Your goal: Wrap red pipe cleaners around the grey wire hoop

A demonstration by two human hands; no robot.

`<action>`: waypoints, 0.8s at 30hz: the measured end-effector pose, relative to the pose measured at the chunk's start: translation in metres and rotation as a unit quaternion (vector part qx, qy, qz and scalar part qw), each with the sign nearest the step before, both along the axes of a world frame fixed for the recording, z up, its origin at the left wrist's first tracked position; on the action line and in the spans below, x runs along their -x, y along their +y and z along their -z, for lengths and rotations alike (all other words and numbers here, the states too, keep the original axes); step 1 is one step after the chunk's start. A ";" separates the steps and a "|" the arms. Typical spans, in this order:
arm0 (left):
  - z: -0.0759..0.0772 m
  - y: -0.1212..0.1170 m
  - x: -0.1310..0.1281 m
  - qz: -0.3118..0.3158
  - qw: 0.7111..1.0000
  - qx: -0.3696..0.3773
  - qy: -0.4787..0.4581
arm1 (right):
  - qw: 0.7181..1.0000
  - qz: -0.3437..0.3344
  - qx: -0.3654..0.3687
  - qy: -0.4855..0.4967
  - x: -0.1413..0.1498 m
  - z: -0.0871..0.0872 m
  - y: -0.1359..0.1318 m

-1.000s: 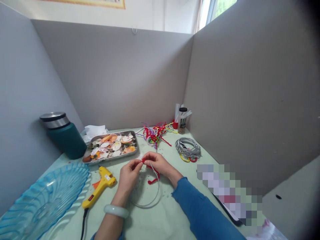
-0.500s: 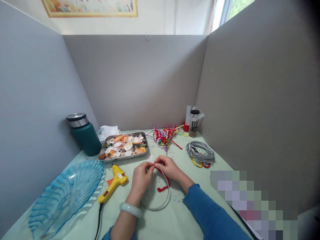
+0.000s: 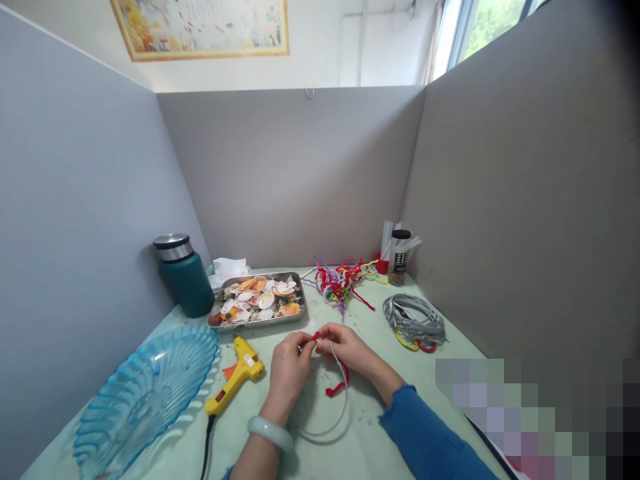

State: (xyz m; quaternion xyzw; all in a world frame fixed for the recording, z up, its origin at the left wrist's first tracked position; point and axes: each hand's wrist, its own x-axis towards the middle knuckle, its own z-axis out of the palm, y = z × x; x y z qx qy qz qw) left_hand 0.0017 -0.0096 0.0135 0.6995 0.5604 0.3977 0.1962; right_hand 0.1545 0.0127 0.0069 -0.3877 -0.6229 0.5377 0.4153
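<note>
Both hands meet over the middle of the table. My left hand [image 3: 293, 363], with a pale bangle [image 3: 271, 433] on its wrist, pinches a red fuzzy yarn [image 3: 345, 381] together with a thin grey cord [image 3: 345, 410]. Facing it, my right hand [image 3: 345, 347] is closed on the same yarn beside the cord. The yarn's loose end trails below my right hand and curls on the table. The cord hangs in a wide loop under my hands. Fingers hide the exact spot where yarn and cord touch.
Left: a yellow glue gun [image 3: 236, 377], a blue scalloped dish [image 3: 150, 393] and a green bottle [image 3: 186, 283]. Behind: a metal tray [image 3: 260, 323] of shells and tangled colored yarn [image 3: 341, 280]. Right: a coil of grey cord [image 3: 414, 319] and a black-lidded jar [image 3: 399, 259]. Grey partitions [image 3: 295, 180] surround the table.
The view has shifted, so everything appears slightly lower and further right. My hands keep pinching the red yarn, with their fingers slightly moved along it.
</note>
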 end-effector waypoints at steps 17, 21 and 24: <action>-0.006 0.000 0.002 0.033 0.995 0.024 -0.087 | 0.992 0.047 -0.055 -0.102 -0.013 -0.001 0.005; -0.004 0.001 0.004 0.066 0.992 0.043 -0.094 | 0.994 0.009 -0.061 -0.095 -0.022 -0.007 0.005; -0.005 0.000 0.003 0.094 0.990 0.061 -0.088 | 0.988 0.053 -0.090 -0.116 -0.024 -0.007 0.007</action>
